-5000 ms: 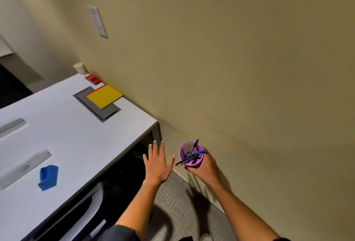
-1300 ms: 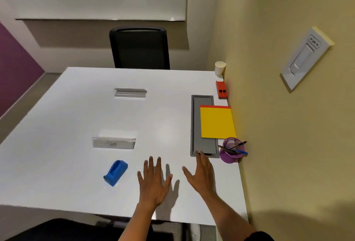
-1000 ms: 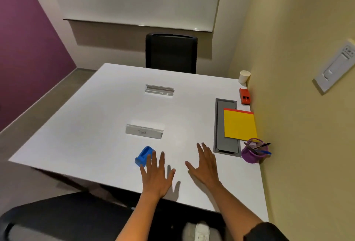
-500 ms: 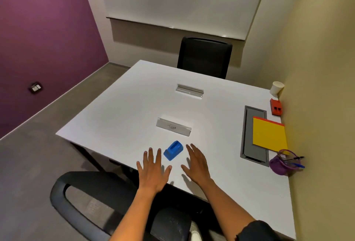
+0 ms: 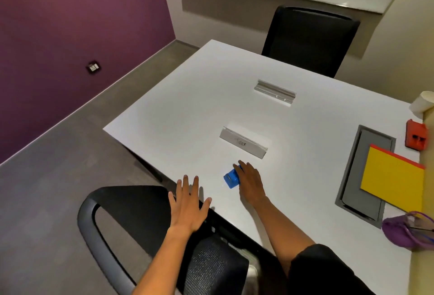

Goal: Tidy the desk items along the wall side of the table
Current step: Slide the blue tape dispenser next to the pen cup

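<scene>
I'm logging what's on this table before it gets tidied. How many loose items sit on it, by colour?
Blue: 1, the tape dispenser
Yellow: 1, the notepad
Red: 1, the small block
Purple: 1, the pen cup
White: 2, the paper cup and name card
Clear: 1, the card stand
Total: 7

left hand (image 5: 187, 207) extended flat, fingers spread, palm down. right hand (image 5: 250, 180) reaching forward, fingers lowered, wrist straight.

Black chair (image 5: 312, 38) at table's far side; second chair (image 5: 141, 231) near; socket (image 5: 93, 67) low on purple wall (image 5: 70, 36).
</scene>
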A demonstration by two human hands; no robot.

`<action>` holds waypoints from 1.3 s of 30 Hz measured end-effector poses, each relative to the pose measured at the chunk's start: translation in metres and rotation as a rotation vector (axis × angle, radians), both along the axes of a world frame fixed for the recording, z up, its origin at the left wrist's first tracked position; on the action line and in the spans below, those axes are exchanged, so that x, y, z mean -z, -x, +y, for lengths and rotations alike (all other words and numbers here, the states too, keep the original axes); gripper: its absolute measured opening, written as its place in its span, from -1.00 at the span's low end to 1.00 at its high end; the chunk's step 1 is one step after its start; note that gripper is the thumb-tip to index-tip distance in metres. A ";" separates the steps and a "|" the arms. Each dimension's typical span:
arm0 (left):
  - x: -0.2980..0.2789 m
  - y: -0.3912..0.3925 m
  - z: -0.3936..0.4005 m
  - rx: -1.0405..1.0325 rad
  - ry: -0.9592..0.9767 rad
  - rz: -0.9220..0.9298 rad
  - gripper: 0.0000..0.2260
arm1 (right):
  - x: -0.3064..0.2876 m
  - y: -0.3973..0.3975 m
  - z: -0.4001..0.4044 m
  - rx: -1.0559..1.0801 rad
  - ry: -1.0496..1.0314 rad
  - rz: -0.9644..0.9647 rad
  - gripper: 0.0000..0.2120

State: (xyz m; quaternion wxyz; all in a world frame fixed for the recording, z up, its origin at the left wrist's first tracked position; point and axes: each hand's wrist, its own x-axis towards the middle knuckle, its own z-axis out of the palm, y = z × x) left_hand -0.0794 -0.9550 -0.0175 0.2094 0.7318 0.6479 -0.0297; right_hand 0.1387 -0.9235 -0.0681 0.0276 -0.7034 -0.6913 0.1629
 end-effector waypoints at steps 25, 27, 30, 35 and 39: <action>-0.003 -0.085 -0.021 0.235 0.049 -0.025 -0.34 | 0.009 -0.061 -0.096 0.548 0.063 0.127 -0.55; -0.005 -0.102 -0.026 0.298 0.042 -0.039 -0.34 | 0.007 -0.071 -0.120 0.674 0.062 0.149 -0.54; -0.007 -0.127 -0.034 0.375 0.040 -0.072 -0.34 | 0.002 -0.090 -0.153 0.835 0.044 0.162 -0.53; -0.007 -0.164 -0.051 0.498 0.055 -0.112 -0.35 | -0.006 -0.120 -0.205 1.069 -0.006 0.140 -0.56; -0.002 -0.193 -0.064 0.593 0.070 -0.112 -0.34 | -0.010 -0.144 -0.240 1.257 -0.049 0.145 -0.56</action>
